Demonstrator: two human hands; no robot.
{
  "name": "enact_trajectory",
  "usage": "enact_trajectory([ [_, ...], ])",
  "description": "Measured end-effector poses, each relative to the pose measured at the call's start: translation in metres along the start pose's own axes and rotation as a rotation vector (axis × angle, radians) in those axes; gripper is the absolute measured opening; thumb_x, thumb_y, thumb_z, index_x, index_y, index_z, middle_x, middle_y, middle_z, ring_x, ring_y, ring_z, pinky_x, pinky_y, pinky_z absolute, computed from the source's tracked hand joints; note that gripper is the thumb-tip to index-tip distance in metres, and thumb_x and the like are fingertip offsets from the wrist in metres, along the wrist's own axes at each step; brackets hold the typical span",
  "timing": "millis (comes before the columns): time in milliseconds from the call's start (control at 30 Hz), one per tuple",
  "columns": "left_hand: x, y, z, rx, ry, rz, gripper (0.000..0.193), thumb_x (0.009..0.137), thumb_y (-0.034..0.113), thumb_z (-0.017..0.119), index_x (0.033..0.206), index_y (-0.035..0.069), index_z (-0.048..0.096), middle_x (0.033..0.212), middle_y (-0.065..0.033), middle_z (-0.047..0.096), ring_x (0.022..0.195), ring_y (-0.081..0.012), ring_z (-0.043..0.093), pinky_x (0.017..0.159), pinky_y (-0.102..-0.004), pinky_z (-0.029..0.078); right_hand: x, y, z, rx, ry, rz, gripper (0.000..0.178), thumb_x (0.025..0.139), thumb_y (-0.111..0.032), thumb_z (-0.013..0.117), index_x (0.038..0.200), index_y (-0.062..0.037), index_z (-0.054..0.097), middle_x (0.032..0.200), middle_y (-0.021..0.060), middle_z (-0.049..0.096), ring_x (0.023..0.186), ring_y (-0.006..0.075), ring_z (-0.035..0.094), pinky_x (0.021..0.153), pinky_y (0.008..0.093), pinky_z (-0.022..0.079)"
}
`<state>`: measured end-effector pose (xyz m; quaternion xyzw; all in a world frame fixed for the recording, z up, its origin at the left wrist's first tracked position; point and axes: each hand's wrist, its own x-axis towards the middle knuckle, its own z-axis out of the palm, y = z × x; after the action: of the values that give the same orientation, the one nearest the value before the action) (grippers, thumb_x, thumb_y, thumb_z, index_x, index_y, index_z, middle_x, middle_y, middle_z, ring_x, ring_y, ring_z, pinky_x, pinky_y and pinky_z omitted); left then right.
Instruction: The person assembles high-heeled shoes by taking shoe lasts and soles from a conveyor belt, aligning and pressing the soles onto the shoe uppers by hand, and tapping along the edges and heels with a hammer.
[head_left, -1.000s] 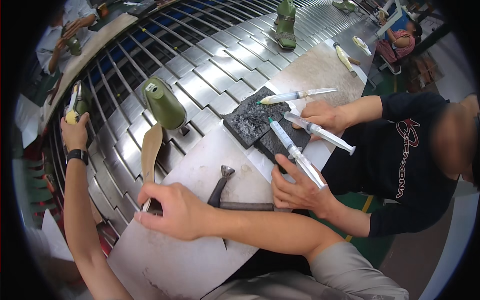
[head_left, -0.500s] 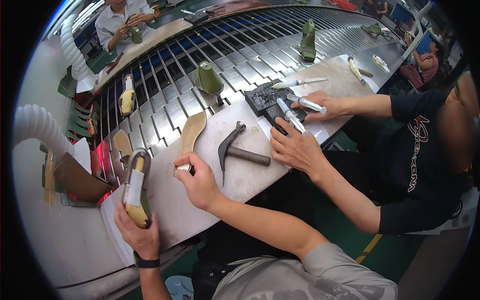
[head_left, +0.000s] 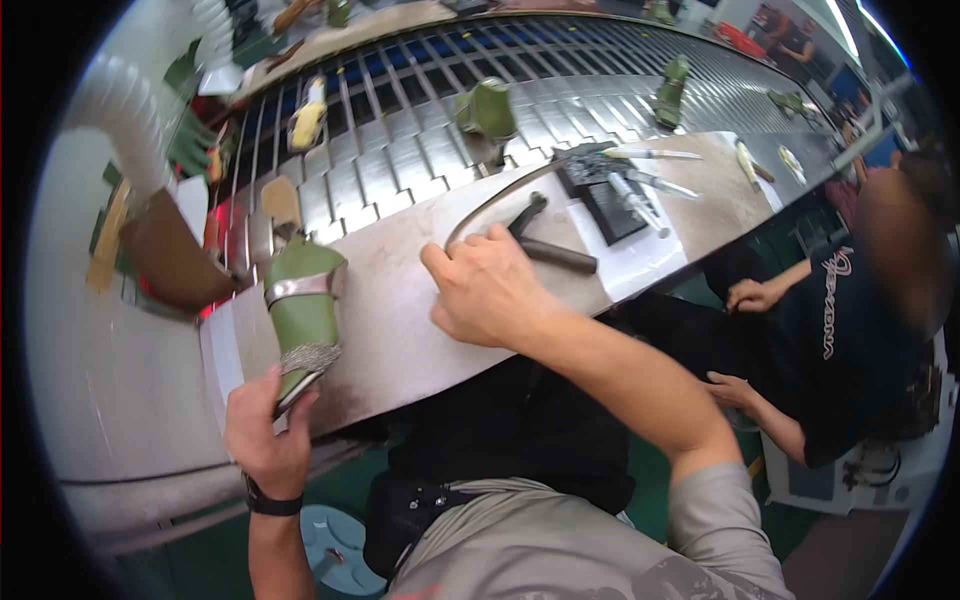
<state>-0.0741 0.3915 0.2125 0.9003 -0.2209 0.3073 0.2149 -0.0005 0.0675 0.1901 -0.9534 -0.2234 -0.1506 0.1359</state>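
My left hand (head_left: 265, 430) grips one end of a green shoe upper (head_left: 305, 320) on a last, with a silvery strap across it and a glittery band near my fingers. It is held upright over the left part of the worktable. My right hand (head_left: 490, 285) is closed, fingers curled, round the near end of a shoe sole (head_left: 485, 205), which shows nearly edge-on as a thin curved line. Most of the sole's near end is hidden by my hand. A hammer (head_left: 560, 256) lies just right of that hand, on the table.
Several syringes (head_left: 640, 205) lie on and around a black block (head_left: 600, 200). Beyond the worktable (head_left: 390, 370), a slatted conveyor (head_left: 380, 150) carries green shoes (head_left: 490, 108). A tan sole (head_left: 280, 205) rests at the conveyor's near edge. A co-worker (head_left: 860, 330) sits at the right.
The lasted shoe has been turned from its underside to its green upper side. My right hand has moved right with the sole, tilting it edge-on. The co-worker's hands have left the syringes.
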Motion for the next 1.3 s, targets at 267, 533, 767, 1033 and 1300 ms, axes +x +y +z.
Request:
enact_trajectory([
  [267, -0.04, 0.008, 0.065, -0.328, -0.167, 0.323, 0.045, 0.076, 0.007, 0.091, 0.111, 0.01, 0.063, 0.137, -0.0177, 0.068, 0.123, -0.0363, 0.07, 0.117, -0.0589, 0.043, 0.011, -0.013, -0.002, 0.177, -0.032, -0.109, 0.028, 0.095, -0.026, 0.074, 0.105, 0.0001, 0.07, 0.095, 0.0185, 0.076, 0.086, 0.0333, 0.074, 0.089, 0.0448, 0.054],
  [533, -0.046, -0.004, 0.075, -0.431, -0.107, 0.284, 0.05, 0.076, 0.01, 0.089, 0.115, 0.011, 0.058, 0.132, -0.0174, 0.071, 0.12, -0.0347, 0.072, 0.116, -0.0565, 0.043, 0.036, -0.058, 0.07, 1.508, 0.281, 0.491, 0.025, 0.108, -0.021, 0.068, 0.108, 0.0035, 0.069, 0.101, 0.0079, 0.075, 0.091, 0.0103, 0.068, 0.08, 0.027, 0.056],
  [767, -0.051, -0.009, 0.073, -0.447, -0.086, 0.273, 0.036, 0.08, 0.012, 0.082, 0.112, 0.008, 0.066, 0.127, -0.0153, 0.076, 0.117, -0.0318, 0.074, 0.114, -0.0521, 0.047, 0.039, -0.038, 0.046, 1.527, 0.41, 0.537, 0.043, 0.112, -0.028, 0.06, 0.078, -0.0019, 0.063, 0.058, -0.0025, 0.051, 0.053, 0.0052, 0.043, 0.051, 0.0241, 0.034],
  [1033, -0.05, -0.011, 0.075, -0.411, -0.171, 0.327, 0.056, 0.075, 0.014, 0.088, 0.122, 0.012, 0.057, 0.131, -0.0128, 0.07, 0.118, -0.0332, 0.072, 0.118, -0.0563, 0.041, 0.011, -0.041, 0.065, 1.182, 0.288, 0.572, 0.025, 0.096, -0.007, 0.075, 0.076, -0.0012, 0.062, 0.067, 0.0029, 0.06, 0.064, 0.0081, 0.053, 0.06, 0.0282, 0.045],
  [1300, -0.041, -0.027, 0.058, -0.263, -0.261, 0.357, 0.05, 0.08, 0.012, 0.087, 0.127, 0.007, 0.07, 0.146, -0.0263, 0.063, 0.134, -0.0433, 0.063, 0.119, -0.0611, 0.041, -0.03, -0.032, 0.053, 0.426, 0.425, 0.298, 0.034, 0.087, -0.007, 0.077, 0.117, 0.0041, 0.064, 0.141, 0.0327, 0.055, 0.124, 0.0436, 0.061, 0.104, 0.048, 0.051],
])
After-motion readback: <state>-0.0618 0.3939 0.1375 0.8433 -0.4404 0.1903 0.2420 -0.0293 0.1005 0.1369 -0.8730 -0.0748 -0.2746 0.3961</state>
